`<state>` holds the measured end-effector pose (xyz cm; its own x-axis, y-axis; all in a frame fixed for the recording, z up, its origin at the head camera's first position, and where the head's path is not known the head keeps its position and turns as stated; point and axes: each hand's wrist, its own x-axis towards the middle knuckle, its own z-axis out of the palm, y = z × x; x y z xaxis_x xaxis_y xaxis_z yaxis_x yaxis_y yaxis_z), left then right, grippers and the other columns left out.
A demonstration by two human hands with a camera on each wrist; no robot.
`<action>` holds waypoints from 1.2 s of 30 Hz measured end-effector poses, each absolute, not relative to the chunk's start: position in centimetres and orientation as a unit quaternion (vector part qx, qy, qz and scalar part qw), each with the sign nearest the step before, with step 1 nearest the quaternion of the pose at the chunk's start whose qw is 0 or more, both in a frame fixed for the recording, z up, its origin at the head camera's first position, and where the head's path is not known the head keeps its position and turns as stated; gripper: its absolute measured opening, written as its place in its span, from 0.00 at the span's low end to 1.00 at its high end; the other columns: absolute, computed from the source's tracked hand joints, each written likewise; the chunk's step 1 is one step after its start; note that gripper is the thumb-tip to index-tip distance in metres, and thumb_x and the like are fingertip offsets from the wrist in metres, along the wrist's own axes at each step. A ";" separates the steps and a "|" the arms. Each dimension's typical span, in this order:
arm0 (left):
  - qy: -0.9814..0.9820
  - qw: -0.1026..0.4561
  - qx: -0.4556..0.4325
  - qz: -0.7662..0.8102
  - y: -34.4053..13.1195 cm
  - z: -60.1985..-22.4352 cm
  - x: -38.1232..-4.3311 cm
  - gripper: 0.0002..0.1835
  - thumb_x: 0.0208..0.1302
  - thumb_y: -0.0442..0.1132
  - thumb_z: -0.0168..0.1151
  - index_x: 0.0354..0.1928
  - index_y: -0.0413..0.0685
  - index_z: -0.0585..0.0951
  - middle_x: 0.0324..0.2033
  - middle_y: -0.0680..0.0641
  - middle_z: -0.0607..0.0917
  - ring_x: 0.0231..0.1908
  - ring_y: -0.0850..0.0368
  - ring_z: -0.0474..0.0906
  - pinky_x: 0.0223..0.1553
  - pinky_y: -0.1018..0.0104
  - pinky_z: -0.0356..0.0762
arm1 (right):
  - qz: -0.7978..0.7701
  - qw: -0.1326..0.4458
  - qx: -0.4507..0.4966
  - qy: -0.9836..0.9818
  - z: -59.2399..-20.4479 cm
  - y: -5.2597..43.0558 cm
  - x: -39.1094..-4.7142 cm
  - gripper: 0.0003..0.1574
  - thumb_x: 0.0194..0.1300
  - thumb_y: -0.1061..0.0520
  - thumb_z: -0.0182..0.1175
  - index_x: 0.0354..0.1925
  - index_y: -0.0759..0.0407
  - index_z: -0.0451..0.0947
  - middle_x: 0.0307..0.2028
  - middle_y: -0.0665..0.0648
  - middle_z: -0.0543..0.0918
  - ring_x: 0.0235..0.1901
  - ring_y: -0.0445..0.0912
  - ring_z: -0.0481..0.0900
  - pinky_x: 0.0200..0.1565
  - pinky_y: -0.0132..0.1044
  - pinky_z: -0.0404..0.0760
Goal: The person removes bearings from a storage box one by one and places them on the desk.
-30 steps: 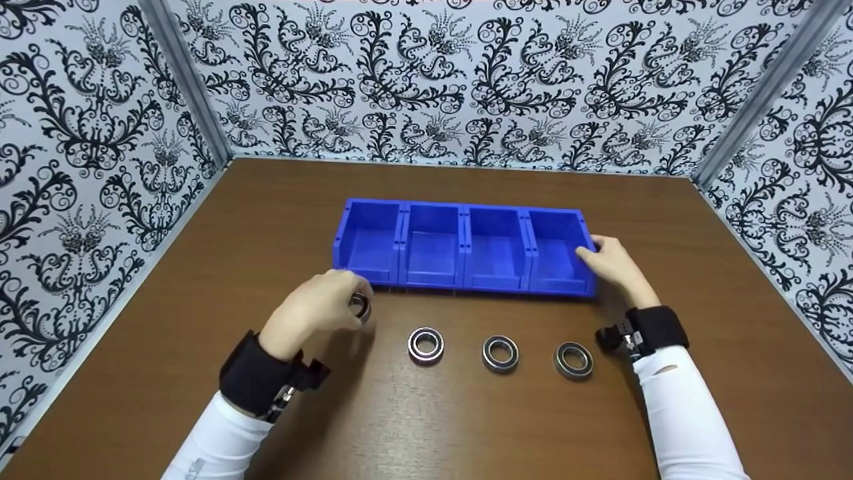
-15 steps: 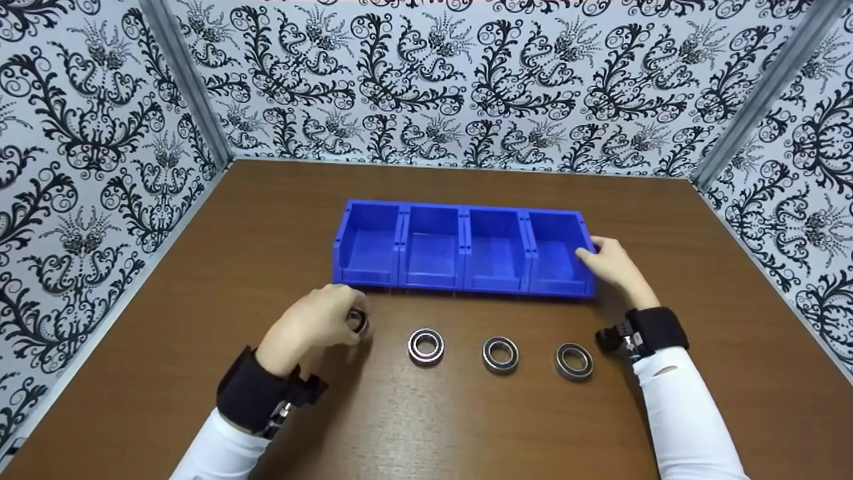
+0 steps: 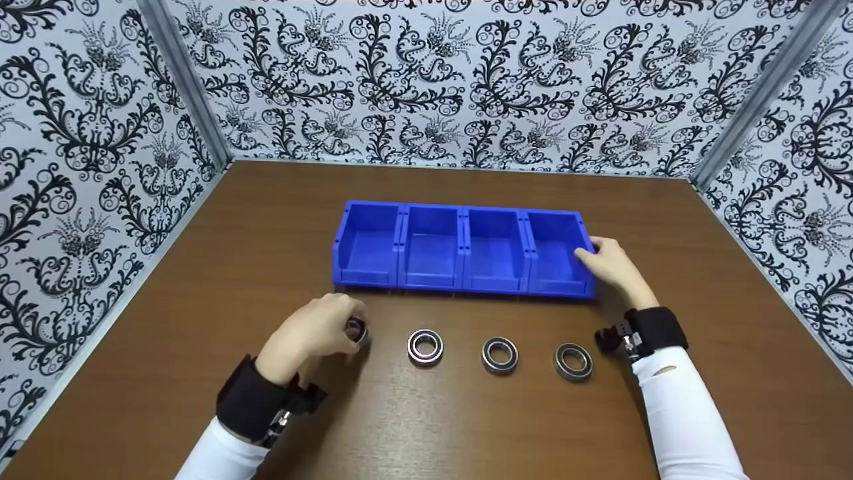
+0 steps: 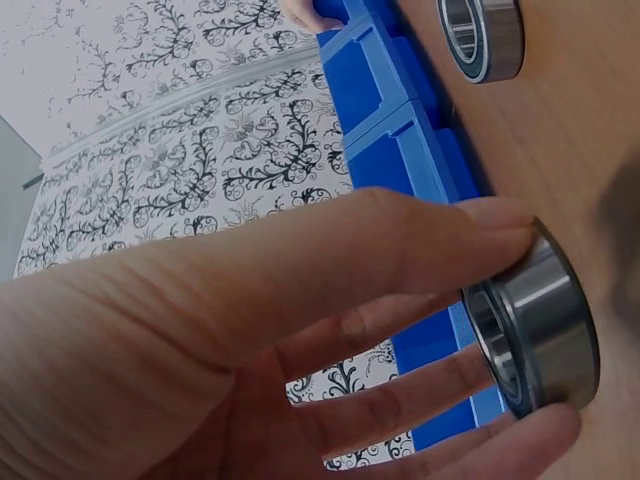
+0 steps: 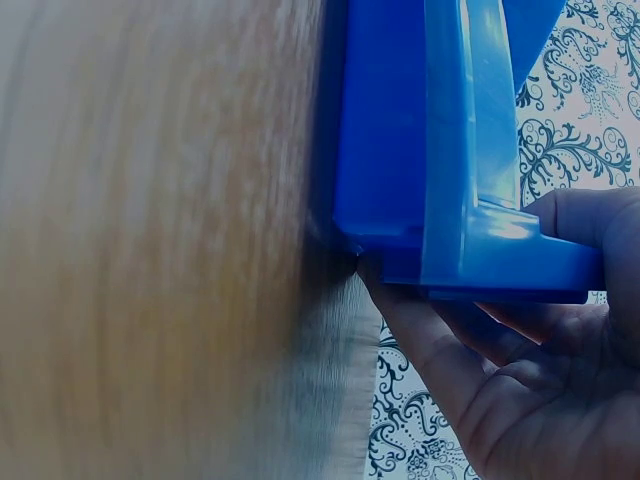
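My left hand (image 3: 316, 330) pinches a metal ball bearing (image 4: 550, 320) between thumb and fingers, close over the table at the left end of the row. In the left wrist view the bearing stands on edge, thumb on its upper rim and a fingertip at its lower rim. My right hand (image 3: 612, 263) grips the right end wall of a blue four-section bin (image 3: 460, 291), thumb over the top edge and fingers along the outside. Three more bearings lie flat in front of the bin: a left one (image 3: 425, 347), a middle one (image 3: 500, 355) and a right one (image 3: 573, 362).
The brown wooden table (image 3: 426, 427) carries everything. A patterned wall (image 3: 426, 80) stands along its back, with side panels left and right joined by grey posts (image 3: 193, 87). The bin's compartments face me.
My left hand has moved down and slightly toward me with the bearing, away from the bin's front left corner. My right hand and the three lying bearings have stayed put.
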<state>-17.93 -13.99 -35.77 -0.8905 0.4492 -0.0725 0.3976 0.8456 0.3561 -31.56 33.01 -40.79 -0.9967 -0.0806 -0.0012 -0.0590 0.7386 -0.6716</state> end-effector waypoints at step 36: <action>0.959 0.083 0.199 0.182 -13.9 -37.7 -17.6 0.14 0.44 0.29 0.73 0.37 0.45 0.86 0.35 0.44 0.87 0.35 0.50 0.81 0.36 0.53 0.78 | -0.353 0.008 -0.039 0.935 -40.7 32.9 -31.4 0.31 0.73 0.57 0.50 0.64 0.81 0.69 0.54 0.81 0.81 0.44 0.55 0.85 0.40 0.26 0.77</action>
<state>-17.57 -13.86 -37.74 -0.9069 0.4121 -0.0874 0.3514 0.8545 0.3825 -31.37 32.91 -40.68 -0.9969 -0.0778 0.0123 -0.0665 0.7480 -0.6603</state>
